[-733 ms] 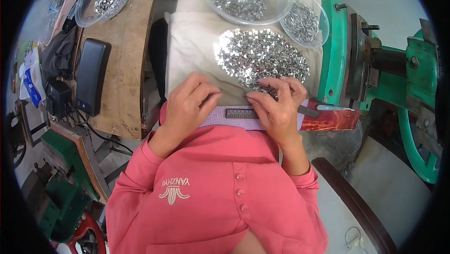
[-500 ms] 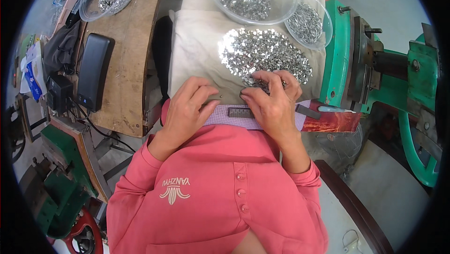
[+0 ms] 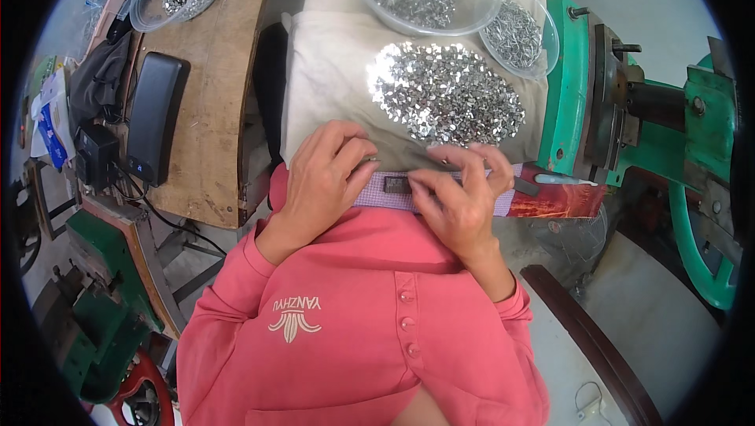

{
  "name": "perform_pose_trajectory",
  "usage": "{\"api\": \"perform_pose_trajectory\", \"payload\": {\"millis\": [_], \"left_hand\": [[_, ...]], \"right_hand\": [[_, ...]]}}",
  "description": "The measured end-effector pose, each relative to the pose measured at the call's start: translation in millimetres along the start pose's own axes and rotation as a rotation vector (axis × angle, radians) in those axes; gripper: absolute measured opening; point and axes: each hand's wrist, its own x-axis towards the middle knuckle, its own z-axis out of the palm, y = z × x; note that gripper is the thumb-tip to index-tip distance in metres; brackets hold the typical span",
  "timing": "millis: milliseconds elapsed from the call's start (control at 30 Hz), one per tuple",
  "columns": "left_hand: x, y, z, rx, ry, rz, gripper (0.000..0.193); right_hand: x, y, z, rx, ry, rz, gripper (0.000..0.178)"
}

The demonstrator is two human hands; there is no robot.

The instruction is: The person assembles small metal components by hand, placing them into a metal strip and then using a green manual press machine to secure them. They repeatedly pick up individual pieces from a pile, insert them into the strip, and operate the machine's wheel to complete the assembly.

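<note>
My left hand (image 3: pixel 318 178) is curled at the cloth's near edge, thumb and forefinger closed round a tiny metal piece (image 3: pixel 370 159). My right hand (image 3: pixel 460 190) is bent over the right end of a small dark grooved block (image 3: pixel 397 185), thumb and forefinger tips beside it. Small glints show among its curled fingers, but what they grip is too small to make out. Just beyond this hand, a spread pile of small shiny metal pieces (image 3: pixel 448 92) lies on the beige cloth (image 3: pixel 326 72). The block rests on a purple checked cloth (image 3: pixel 370 190).
Behind the pile stand a large clear tub (image 3: pixel 480 21) and a smaller clear dish (image 3: pixel 550 37), both holding metal parts. A green machine (image 3: pixel 562 96) borders the right side. A wooden table (image 3: pixel 216 88) at left carries a black power bank (image 3: pixel 157 115) and another clear tub (image 3: pixel 141 17).
My right hand has drawn back from the pile's near edge toward my body, now over the dark block's right end. My left hand has shifted slightly, its fingertips closer together.
</note>
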Motion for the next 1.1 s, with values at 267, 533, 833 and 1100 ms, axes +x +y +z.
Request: {"api": "perform_pose_trajectory", "payload": {"millis": [267,533,833,1100], "left_hand": [[6.7,-1.6,4.3,0.004,0.016,-0.047,0.017],[6.9,-3.2,3.4,0.034,0.026,-0.01,0.016],[3.0,-7.8,-1.0,-0.02,-0.014,0.016,0.022],[-6.3,-7.3,-7.8,-0.11,-0.008,-0.07,0.023]], "right_hand": [[-6.7,5.1,-0.4,-0.03,-0.03,0.021,0.015],[31.8,16.2,10.0,-0.151,-0.055,-0.075,0.01],[22.1,25.8,-11.9,-0.132,-0.083,0.014,0.014],[35.1,18.9,5.6,-0.141,-0.067,-0.078,0.016]]}}
